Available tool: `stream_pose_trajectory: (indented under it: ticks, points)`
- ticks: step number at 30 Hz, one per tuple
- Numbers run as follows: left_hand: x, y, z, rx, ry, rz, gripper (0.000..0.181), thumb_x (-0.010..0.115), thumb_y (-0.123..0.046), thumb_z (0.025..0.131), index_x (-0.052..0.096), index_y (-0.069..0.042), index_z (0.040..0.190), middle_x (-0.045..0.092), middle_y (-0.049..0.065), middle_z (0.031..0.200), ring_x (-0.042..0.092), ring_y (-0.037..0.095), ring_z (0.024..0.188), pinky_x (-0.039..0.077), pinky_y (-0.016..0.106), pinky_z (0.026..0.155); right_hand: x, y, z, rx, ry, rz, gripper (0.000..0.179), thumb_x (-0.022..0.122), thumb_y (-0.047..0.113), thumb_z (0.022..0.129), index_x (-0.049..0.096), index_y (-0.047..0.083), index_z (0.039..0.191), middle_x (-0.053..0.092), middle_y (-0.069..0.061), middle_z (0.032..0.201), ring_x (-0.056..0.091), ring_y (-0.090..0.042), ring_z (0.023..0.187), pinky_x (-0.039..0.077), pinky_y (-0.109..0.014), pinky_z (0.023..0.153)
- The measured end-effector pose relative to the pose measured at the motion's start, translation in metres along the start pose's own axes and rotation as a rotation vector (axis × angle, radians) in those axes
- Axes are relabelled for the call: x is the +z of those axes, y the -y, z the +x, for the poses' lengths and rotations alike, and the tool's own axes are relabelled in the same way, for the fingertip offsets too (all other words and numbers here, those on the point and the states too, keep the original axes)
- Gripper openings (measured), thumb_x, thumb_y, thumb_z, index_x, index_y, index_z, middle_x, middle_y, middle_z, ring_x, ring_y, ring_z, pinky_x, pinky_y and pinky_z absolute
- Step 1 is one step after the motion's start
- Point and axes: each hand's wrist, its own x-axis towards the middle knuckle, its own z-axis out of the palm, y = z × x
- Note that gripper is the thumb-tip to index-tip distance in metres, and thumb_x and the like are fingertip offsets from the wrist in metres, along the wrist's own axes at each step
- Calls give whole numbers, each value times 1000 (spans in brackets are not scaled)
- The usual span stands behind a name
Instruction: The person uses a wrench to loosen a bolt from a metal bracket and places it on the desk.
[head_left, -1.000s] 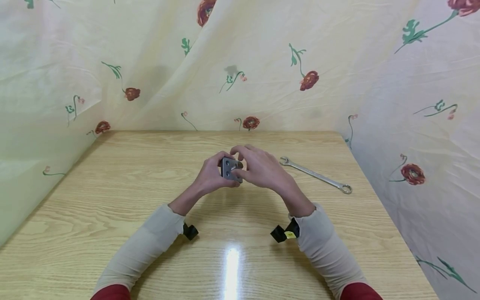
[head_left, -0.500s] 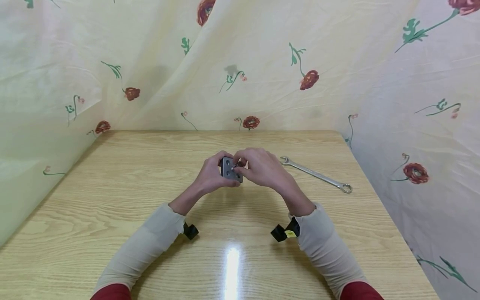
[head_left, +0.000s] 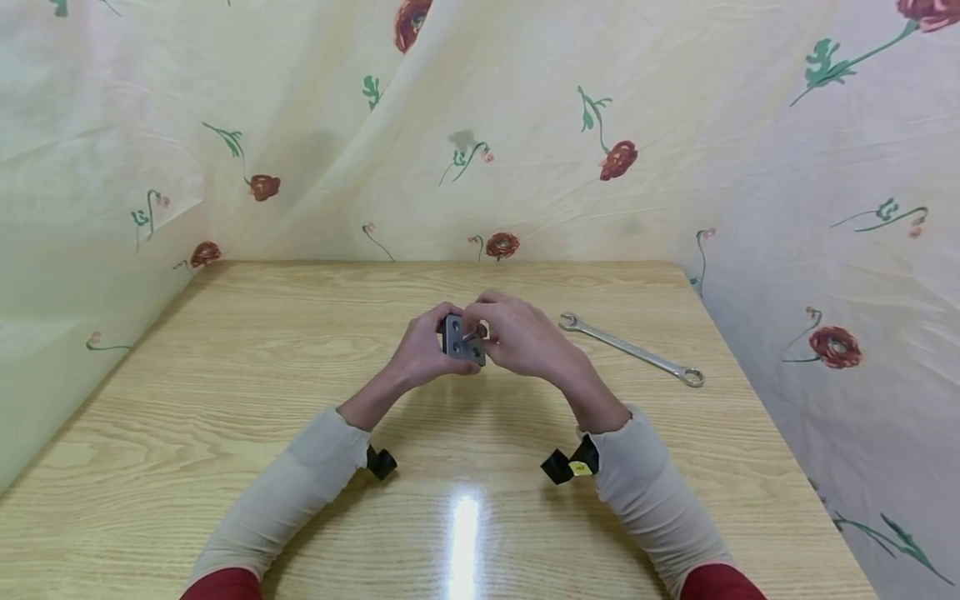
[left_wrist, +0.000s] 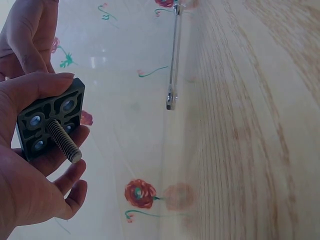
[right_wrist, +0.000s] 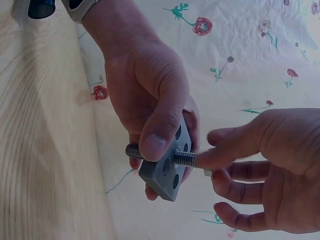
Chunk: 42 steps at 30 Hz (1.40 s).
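My left hand (head_left: 422, 352) grips a small grey square plate (head_left: 448, 337) by its edges, above the table, with holes near its corners. Through the plate's centre runs a bolt (right_wrist: 186, 159); its threaded end (left_wrist: 65, 142) sticks well out of the dark, ribbed back side in the left wrist view. The fingers and thumb of my right hand (head_left: 528, 333) are curled at the bolt's head end. In the right wrist view the right thumb (right_wrist: 215, 157) lies over the shank near the head, partly hiding it.
A combination wrench (head_left: 630, 347) lies on the wooden table (head_left: 225, 375), right of the hands. Behind and beside the table hangs a flowered cloth (head_left: 315, 108). Black wrist cameras (head_left: 557, 467) stick out under the sleeves.
The right fingers have closed on the bolt, then shifted around its head, which shows more now. The left hand and the plate have stayed in place.
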Motion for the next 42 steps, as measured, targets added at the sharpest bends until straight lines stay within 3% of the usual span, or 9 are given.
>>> stream_pose_trajectory:
  ticks: [5,10,16,26,35,38,42]
  points:
    - [2,-1,-1,-2,-3,-7,61,86,-14,66,56,-8,118,63,13,112,59,25,98,51,33,81,-2,0,-2,107,15,-2,39,73,28,85,59,17,121,63,-5,111,61,-20,84,48,-32,69]
    - [3,-2,-3,-9,-5,-5,62,86,-15,66,56,-9,120,62,13,113,59,25,98,53,33,78,-2,-1,-2,181,37,15,37,69,40,87,62,18,116,70,-1,96,61,-17,77,45,-28,62]
    - [4,-2,-4,-1,-1,-6,64,87,-15,66,56,-9,121,62,13,113,59,25,97,51,30,78,-1,-2,-3,174,58,36,20,63,34,93,67,17,102,69,1,83,57,-12,64,41,-25,54]
    - [3,-3,-4,8,-8,2,64,87,-15,65,56,-9,121,63,12,113,58,24,98,48,31,82,-2,-1,-4,64,21,-13,12,69,18,88,72,18,99,69,0,90,57,-14,71,42,-24,58]
    - [4,-4,-4,9,-5,-3,62,87,-14,65,57,-9,119,63,12,111,58,24,97,48,30,80,-3,0,-7,1,18,-5,18,66,1,85,74,16,91,64,0,100,58,-17,82,48,-29,69]
    - [4,-4,-4,4,-5,-2,61,86,-15,65,57,-9,119,63,12,110,58,24,96,48,31,80,-4,-1,-8,-13,23,-6,19,67,1,85,71,15,97,63,-2,107,61,-18,84,50,-31,71]
    - [5,-5,-4,-5,-6,-6,61,86,-15,65,56,-9,118,64,13,111,59,25,97,49,32,81,-6,-3,-8,25,27,-22,31,71,16,86,62,16,116,61,-5,115,63,-20,83,50,-33,71]
